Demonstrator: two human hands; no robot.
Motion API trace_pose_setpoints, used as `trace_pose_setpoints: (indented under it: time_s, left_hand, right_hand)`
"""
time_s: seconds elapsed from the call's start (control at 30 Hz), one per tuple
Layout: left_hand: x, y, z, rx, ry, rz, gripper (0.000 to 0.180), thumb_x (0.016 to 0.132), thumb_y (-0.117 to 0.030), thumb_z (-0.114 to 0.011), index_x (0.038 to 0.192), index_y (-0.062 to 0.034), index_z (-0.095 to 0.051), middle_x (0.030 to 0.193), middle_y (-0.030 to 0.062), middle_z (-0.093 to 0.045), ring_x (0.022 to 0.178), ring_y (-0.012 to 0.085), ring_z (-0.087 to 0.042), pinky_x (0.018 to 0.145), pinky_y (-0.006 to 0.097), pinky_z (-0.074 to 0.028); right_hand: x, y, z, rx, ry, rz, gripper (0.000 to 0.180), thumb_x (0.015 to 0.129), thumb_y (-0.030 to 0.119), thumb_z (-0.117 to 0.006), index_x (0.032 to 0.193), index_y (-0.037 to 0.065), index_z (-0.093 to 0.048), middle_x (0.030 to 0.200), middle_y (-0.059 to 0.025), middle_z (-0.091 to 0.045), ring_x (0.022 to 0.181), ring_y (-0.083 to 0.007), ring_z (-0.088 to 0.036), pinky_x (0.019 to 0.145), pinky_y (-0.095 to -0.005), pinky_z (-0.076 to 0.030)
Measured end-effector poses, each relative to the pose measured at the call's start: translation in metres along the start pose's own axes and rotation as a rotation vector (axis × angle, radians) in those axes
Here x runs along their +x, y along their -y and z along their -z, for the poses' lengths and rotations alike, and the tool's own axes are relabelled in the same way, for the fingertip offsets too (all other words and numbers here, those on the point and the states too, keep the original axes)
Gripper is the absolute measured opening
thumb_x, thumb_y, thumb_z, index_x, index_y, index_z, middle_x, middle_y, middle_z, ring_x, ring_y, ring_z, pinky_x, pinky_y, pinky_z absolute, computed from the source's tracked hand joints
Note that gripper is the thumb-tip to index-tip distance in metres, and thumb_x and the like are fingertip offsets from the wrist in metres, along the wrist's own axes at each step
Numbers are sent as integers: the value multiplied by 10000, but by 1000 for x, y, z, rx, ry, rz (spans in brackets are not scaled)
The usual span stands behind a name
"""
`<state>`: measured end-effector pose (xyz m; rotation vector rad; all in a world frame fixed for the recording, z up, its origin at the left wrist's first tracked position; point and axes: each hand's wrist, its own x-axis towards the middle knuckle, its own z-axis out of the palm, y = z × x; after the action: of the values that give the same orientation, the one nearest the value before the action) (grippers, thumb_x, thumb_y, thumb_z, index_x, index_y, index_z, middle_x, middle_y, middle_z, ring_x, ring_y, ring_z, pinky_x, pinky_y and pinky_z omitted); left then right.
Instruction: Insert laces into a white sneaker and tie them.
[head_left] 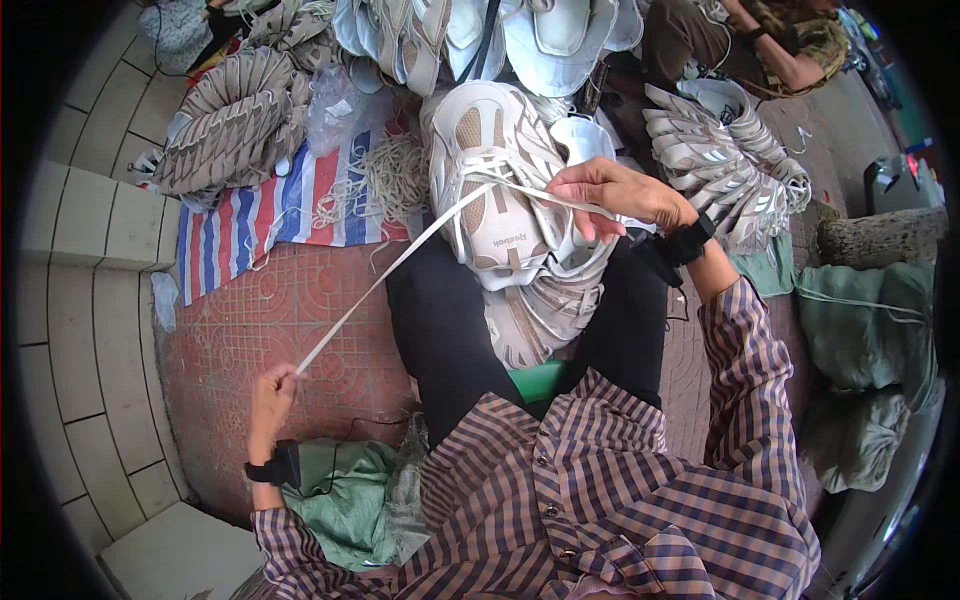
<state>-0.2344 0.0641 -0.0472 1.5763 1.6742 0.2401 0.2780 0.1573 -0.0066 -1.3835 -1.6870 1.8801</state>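
A white and beige sneaker upper (512, 225) lies on a stack of similar uppers between my knees. A flat white shoelace (385, 275) runs from its eyelets, one length drawn taut down to the left. My left hand (270, 405) is closed in a pinch on the far end of that length, out beside my left knee. Close to the upper's right side, my right hand (625, 195) pinches the other length of lace between thumb and forefinger, the remaining fingers partly curled.
Loose laces (385, 180) lie in a pile on a striped sheet (235, 235) at the left. Bundled uppers (235, 125) sit beyond, with more bundles (715, 160) at the right. Another person's arm (785, 60) shows far right. Green sacks (345, 495) lie near my left.
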Motion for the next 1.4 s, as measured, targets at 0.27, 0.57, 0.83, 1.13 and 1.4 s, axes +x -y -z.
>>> trace_pose_setpoints:
  time_s: [0.27, 0.57, 0.83, 1.13, 1.4]
  left_hand:
    - [-5, 2, -15, -34, 10, 67, 204, 809, -62, -447, 839, -13, -643, 508, -11, -478, 482, 59, -445, 463, 230, -339]
    - [-7, 0, -20, -145, -31, 109, 206, 808, -76, -450, 836, -8, -642, 519, -16, -482, 477, 54, -433, 461, 213, -319]
    - [-23, 40, -2, -221, -285, 113, 171, 839, -80, -465, 811, -32, -626, 538, -45, -439, 478, 42, -397, 442, 198, -297]
    - [-50, 152, 45, 196, -649, 225, 134, 808, -78, -502, 879, -18, -600, 659, 22, -526, 625, 139, -504, 582, 290, -417]
    - [39, -153, -130, 132, -607, -618, 408, 708, -55, -616, 1105, -70, -520, 1111, 144, -491, 1038, 306, -475, 903, 395, -369]
  right_hand:
    - [-2, 14, -9, 57, 12, -100, 211, 923, 161, -418, 1082, 47, -497, 602, -50, -591, 364, -50, -448, 344, -167, -359]
    - [24, -13, -31, -920, -854, 568, 155, 734, 34, -580, 830, 52, -460, 685, -97, -543, 526, -254, -557, 466, -326, -423]
    - [58, -23, -25, -842, -1116, 453, 168, 764, 170, -530, 840, 54, -435, 592, -132, -564, 532, -344, -552, 494, -434, -409]
    - [46, -10, -60, -869, -976, 395, 245, 810, 288, -548, 841, 52, -491, 747, -135, -556, 617, -324, -574, 521, -412, -446]
    - [11, -22, -92, -921, -967, 222, 382, 779, 143, -534, 1139, 84, -421, 830, -149, -529, 657, -329, -568, 543, -401, -449]
